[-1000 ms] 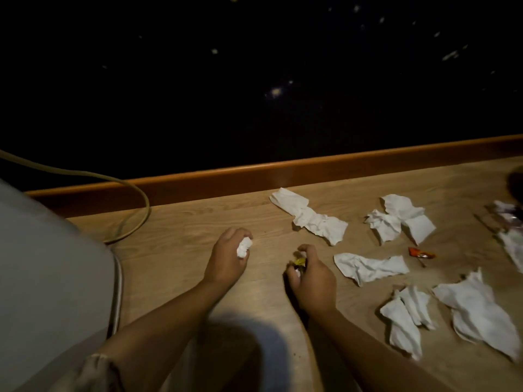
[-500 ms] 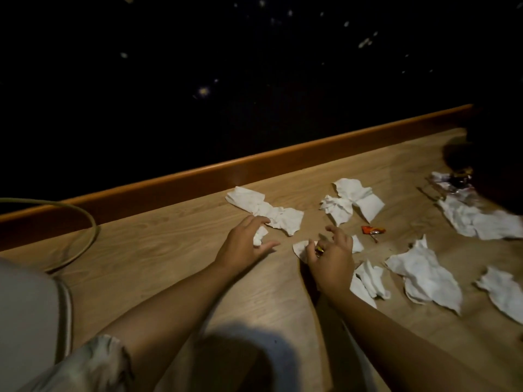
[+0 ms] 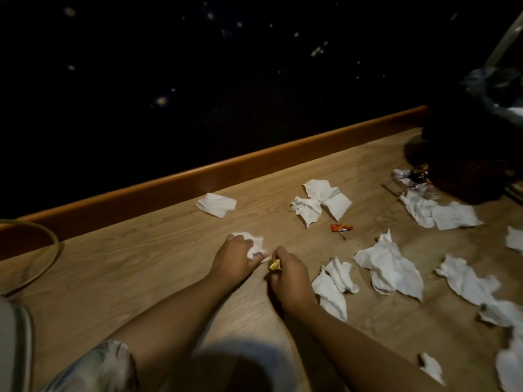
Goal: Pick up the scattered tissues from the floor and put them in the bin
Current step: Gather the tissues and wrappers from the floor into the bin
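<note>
My left hand (image 3: 235, 257) is closed on a bunch of white tissue (image 3: 256, 244) at the floor's middle. Just right of it, my right hand (image 3: 288, 275) pinches a small gold wrapper (image 3: 274, 265). Several crumpled white tissues lie on the wooden floor: one near the skirting (image 3: 216, 204), a pair (image 3: 322, 202) further right, a large one (image 3: 389, 267) and one beside my right wrist (image 3: 334, 287). The dark bin (image 3: 478, 154) with a black bag stands at the far right.
An orange sweet wrapper (image 3: 341, 228) lies among the tissues, and a shiny clear wrapper (image 3: 410, 178) sits by the bin. A wooden skirting (image 3: 169, 185) runs below a dark wall. A cable loop (image 3: 42, 258) and a pale object (image 3: 14, 349) are at the left.
The view swung right, bringing the bin into sight. My left hand has gathered part of the long tissue near the skirting, and my hands have drawn closer together.
</note>
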